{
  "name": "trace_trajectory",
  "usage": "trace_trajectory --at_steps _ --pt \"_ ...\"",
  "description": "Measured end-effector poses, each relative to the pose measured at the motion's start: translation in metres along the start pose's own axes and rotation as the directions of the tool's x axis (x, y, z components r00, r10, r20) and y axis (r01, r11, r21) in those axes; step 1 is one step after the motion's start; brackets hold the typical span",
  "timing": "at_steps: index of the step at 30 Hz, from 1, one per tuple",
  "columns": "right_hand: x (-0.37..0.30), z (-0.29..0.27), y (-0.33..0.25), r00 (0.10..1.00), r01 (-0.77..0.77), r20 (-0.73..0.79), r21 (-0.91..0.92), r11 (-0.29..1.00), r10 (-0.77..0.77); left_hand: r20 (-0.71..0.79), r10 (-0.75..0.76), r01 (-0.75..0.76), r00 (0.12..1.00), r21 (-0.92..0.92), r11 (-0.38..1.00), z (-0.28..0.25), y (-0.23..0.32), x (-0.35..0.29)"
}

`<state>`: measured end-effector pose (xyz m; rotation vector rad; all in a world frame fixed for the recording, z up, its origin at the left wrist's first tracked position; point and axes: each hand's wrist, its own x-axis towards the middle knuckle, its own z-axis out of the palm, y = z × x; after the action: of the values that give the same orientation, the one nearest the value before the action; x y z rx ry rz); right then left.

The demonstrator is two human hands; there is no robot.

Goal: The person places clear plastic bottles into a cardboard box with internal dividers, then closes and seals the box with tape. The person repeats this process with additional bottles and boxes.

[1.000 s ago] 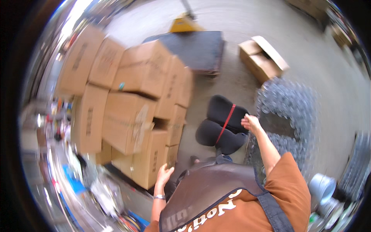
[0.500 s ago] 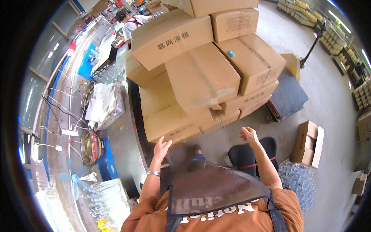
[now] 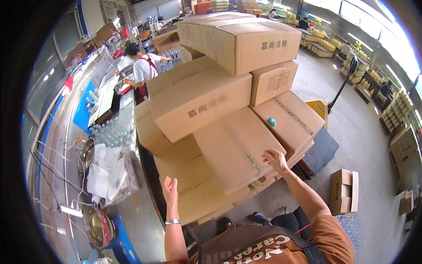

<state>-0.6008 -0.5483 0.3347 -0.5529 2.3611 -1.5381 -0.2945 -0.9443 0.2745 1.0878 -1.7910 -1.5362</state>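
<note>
I find the left hand (image 3: 170, 190) in front of the yellowish carton (image 3: 191, 176) at the near left of the stack, its fingers extended, close together and holding nothing. The right hand (image 3: 275, 159) is at the right near edge of the middle carton (image 3: 237, 143), fingers loosely bent and slightly apart, with nothing visible in the grasp; I cannot tell whether either hand touches cardboard. The middle carton lies askew at the front of the stack, between the two hands. Behind it I note a printed carton (image 3: 202, 94), set at an angle, and above that the top carton (image 3: 259, 42). A teal tape roll (image 3: 271, 121) rests on the right carton (image 3: 296, 116). To the left I record a bench (image 3: 143, 213) bearing a bowl (image 3: 96, 224); farther back, a co-worker (image 3: 144, 70) stands well apart.
</note>
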Motion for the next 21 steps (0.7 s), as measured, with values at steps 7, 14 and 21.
trace_trajectory --at_steps 7,14,21 --pt "0.17 -0.107 -0.045 0.89 0.176 -0.429 0.006 0.984 -0.157 -0.046 0.337 -0.335 0.94 0.035 0.941 0.069 0.111 0.041" --pt "0.369 -0.249 -0.105 0.731 0.172 -0.599 -0.304 0.937 -0.328 0.026 0.693 -0.677 0.721 0.24 0.696 0.221 0.261 0.126" --pt "0.536 -0.356 -0.128 0.613 0.099 -0.738 -0.281 0.955 -0.281 -0.047 0.86 -0.838 0.508 0.202 0.506 0.394 0.453 0.201"
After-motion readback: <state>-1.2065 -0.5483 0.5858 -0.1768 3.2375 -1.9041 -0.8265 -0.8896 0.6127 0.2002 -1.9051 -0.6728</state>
